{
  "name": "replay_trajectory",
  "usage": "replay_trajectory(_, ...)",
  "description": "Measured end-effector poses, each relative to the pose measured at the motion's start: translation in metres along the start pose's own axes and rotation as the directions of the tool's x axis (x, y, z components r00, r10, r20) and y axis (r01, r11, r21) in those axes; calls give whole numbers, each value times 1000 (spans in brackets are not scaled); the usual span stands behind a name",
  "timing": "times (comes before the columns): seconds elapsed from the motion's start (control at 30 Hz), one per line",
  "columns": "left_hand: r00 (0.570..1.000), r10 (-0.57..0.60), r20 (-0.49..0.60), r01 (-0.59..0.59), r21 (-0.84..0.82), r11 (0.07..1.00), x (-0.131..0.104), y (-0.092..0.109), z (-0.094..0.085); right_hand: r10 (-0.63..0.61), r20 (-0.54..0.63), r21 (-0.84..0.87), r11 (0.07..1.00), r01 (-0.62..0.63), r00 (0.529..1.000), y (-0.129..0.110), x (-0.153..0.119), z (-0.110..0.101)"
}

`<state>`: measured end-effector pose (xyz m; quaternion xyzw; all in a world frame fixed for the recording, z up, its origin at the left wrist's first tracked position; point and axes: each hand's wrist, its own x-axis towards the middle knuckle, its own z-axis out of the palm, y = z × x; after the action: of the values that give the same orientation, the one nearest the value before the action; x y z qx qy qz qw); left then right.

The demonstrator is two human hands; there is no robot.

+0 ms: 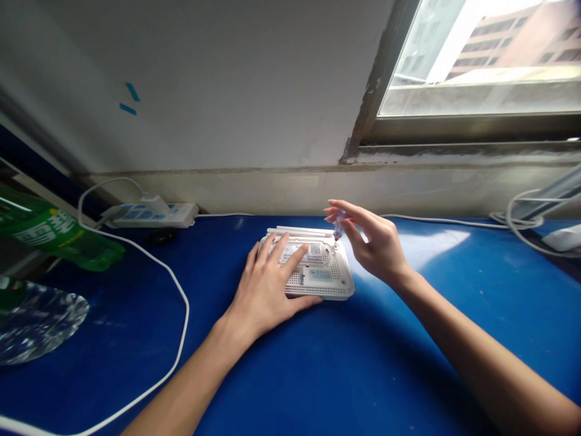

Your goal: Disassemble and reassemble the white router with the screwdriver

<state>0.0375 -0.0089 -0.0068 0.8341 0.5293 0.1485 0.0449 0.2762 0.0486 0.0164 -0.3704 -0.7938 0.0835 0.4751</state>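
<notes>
A white router (338, 280) lies with its vented, labelled underside up on the blue table (318, 369). Across its left part rests my left hand (267, 284), fingers spread and thumb along the near edge. At the router's far right corner, a small screwdriver (338, 227) with a clear purplish handle stands upright, its tip down at a round hole. My right hand (374, 239) pinches that handle between thumb and fingers. Whether a screw sits under the tip is too small to tell.
A white power strip (179, 215) with a plug lies by the wall. Its white cable (185, 315) loops over the table's left side. A green bottle (59, 233) and a clear bottle (43, 321) lie at far left. More cable (517, 221) coils at right.
</notes>
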Motion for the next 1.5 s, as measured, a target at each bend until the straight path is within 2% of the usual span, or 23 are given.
replay_trajectory(0.13, 1000, -1, -6, 1, 3, 1000, 0, 0, 0, 11, -37, -19, 1000, -11, 999, -4, 4, -2)
replay_trajectory(0.37, 1000, 2, -3, -2, 5, 1000, 0, 1, -1, -51, -79, -139, 989, 40, 996, -1, 7, -9)
replay_trajectory(0.43, 1000, -1, 3, 1, 8, 1000, 0, 1, -1, -37, -21, -113, 993, 35, 999, 3, 8, -15)
replay_trajectory(0.57, 1000, -9, 25, 8, 18, 1000, 1, 1, -2, 47, 205, 75, 995, -64, 978, 6, 11, -24)
replay_trajectory(0.67, 1000, -8, 25, 7, 23, 1000, 1, 1, -3, 67, 234, 133, 986, -100, 970, 5, 14, -26)
replay_trajectory(0.9, 1000, -3, 7, 3, 15, 1000, 1, 1, -2, 66, 117, -33, 997, -63, 991, 4, 18, -29)
replay_trajectory(1.0, 1000, -4, 7, 4, 14, 1000, 1, 1, -1, 19, 131, -132, 991, -2, 991, 3, 18, -28)
replay_trajectory(1.1, 1000, -8, 17, 7, 21, 1000, 1, 1, -1, 26, 161, -211, 978, 8, 987, 1, 16, -24)
replay_trajectory(1.17, 1000, -9, 21, 9, 22, 1000, 1, 1, -1, 53, 218, -147, 989, -21, 975, 0, 14, -22)
replay_trajectory(1.3, 1000, -12, 29, 12, 19, 1000, 1, 1, -2, 81, 345, 97, 988, -121, 935, 3, 13, -22)
replay_trajectory(1.37, 999, -13, 37, 13, 17, 1000, 1, 1, -3, 96, 327, 107, 985, -137, 940, 6, 12, -23)
replay_trajectory(1.5, 1000, -9, 29, 9, 14, 1000, 1, 1, -3, 72, 172, 41, 996, -80, 983, 13, 9, -18)
